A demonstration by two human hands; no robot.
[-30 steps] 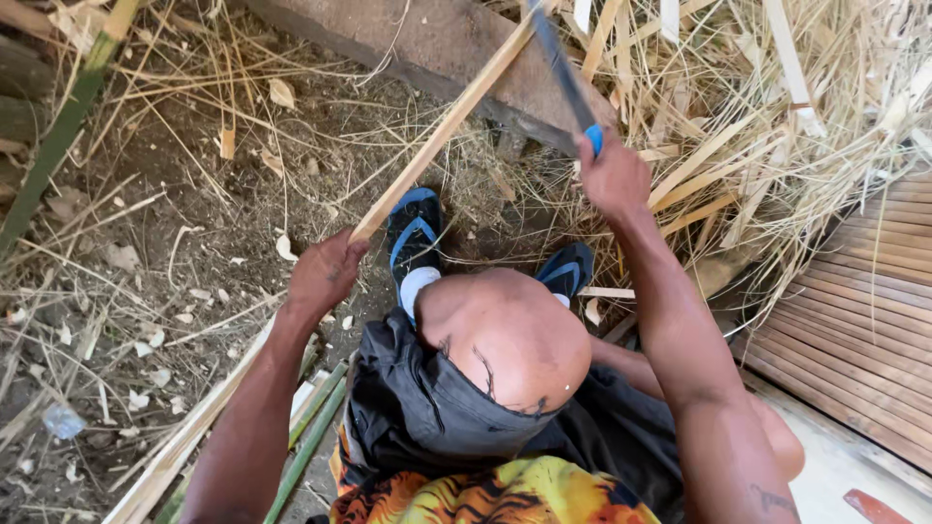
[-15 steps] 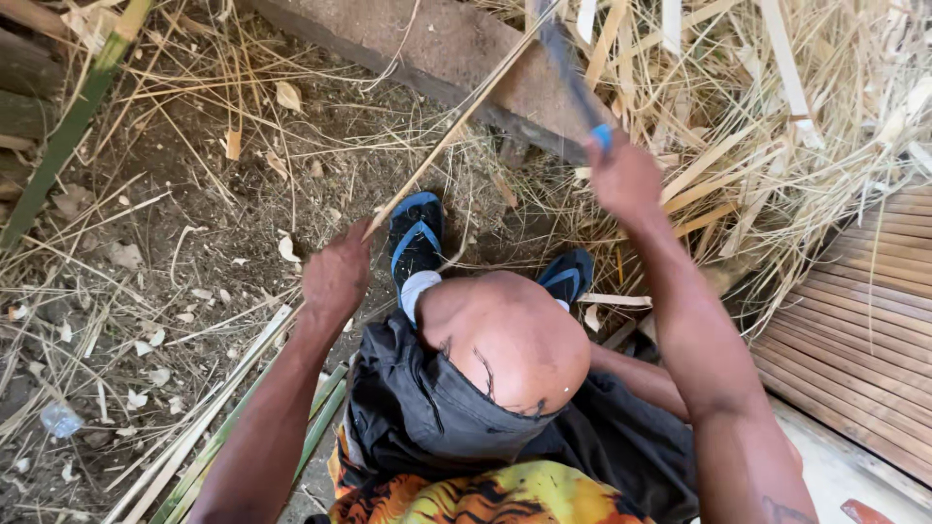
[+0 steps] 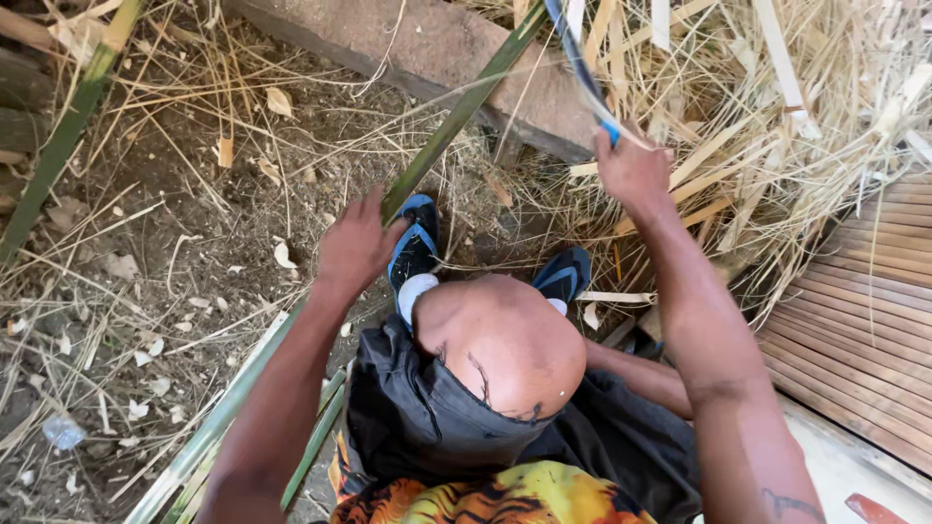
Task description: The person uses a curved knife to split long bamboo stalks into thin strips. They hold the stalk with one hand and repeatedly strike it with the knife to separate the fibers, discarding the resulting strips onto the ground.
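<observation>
My left hand (image 3: 354, 247) grips a long bamboo strip (image 3: 456, 116) that runs from the lower left up to the top middle, green side showing. My right hand (image 3: 633, 170) is raised beside the strip's upper part and is closed on a knife (image 3: 581, 63) with a dark curved blade and a blue handle end. The blade points up, close to the strip's top end. Below the hands are my bent knee (image 3: 505, 344), black shorts and two feet in blue-and-black sandals (image 3: 416, 247).
A long stone slab (image 3: 437, 49) lies across the top. A heap of pale bamboo strips and shavings (image 3: 777, 116) fills the upper right, with stacked wooden slats (image 3: 864, 320) below it. A green bamboo pole (image 3: 58, 146) leans at the left; more strips (image 3: 194, 456) lie at the lower left.
The strip has turned in my left hand from its pale side to its green side. Both hands have shifted slightly, still holding the strip and the knife.
</observation>
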